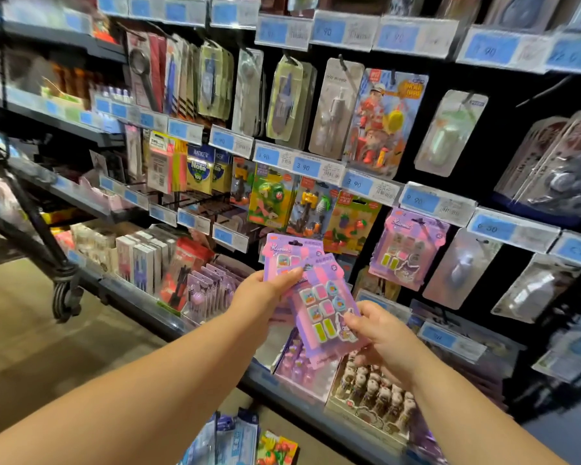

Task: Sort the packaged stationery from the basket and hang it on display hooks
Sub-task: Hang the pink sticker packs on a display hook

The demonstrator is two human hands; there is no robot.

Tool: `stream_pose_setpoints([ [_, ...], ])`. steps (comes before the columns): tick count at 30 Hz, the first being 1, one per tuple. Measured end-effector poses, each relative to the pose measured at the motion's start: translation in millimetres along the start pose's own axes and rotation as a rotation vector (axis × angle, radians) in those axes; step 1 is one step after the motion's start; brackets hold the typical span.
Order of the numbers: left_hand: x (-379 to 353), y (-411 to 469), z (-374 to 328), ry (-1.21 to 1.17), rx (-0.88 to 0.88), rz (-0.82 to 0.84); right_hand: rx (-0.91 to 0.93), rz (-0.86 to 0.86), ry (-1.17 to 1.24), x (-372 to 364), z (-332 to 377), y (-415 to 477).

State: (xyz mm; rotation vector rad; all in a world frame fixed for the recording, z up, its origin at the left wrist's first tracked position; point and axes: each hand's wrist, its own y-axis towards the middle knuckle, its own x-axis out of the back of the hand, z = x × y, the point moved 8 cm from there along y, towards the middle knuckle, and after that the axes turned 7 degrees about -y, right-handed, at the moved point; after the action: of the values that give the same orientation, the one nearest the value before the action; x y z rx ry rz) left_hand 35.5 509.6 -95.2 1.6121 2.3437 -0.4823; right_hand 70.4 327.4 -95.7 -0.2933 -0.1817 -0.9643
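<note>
I hold two purple-and-pink eraser packs in front of the display wall. My left hand (265,292) grips the rear pack (282,251) by its lower part, thumb on its face. My right hand (381,337) pinches the lower right corner of the front pack (322,308), which overlaps the rear one and tilts to the left. A matching purple pack (405,248) hangs on a hook to the right of them. More packaged stationery (239,437) lies at the bottom edge, below my arms; the basket itself is hidden.
The black pegboard wall carries many hanging blister packs and blue price tags (304,166). A low shelf (282,397) holds boxed pens and figurine stationery. A black cart frame with a wheel (64,297) stands at left on the tan floor.
</note>
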Motion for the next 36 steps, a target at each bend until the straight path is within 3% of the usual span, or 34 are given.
stream_pose_setpoints([
  [12,-2.5,22.0,18.6,-0.051,-0.002,-0.027,0.075,-0.364,0.456,37.9,-2.8,9.5],
  [19,-31.7,33.2,21.8,-0.112,0.046,0.099,0.181,-0.522,0.5,64.2,0.8,12.0],
  [25,-40.1,35.4,30.5,-0.131,0.097,0.11,0.274,-0.693,0.464,86.5,2.3,7.8],
  [36,-42.8,35.9,28.8,-0.246,0.07,0.221,0.266,-0.802,0.396,118.3,2.0,15.2],
])
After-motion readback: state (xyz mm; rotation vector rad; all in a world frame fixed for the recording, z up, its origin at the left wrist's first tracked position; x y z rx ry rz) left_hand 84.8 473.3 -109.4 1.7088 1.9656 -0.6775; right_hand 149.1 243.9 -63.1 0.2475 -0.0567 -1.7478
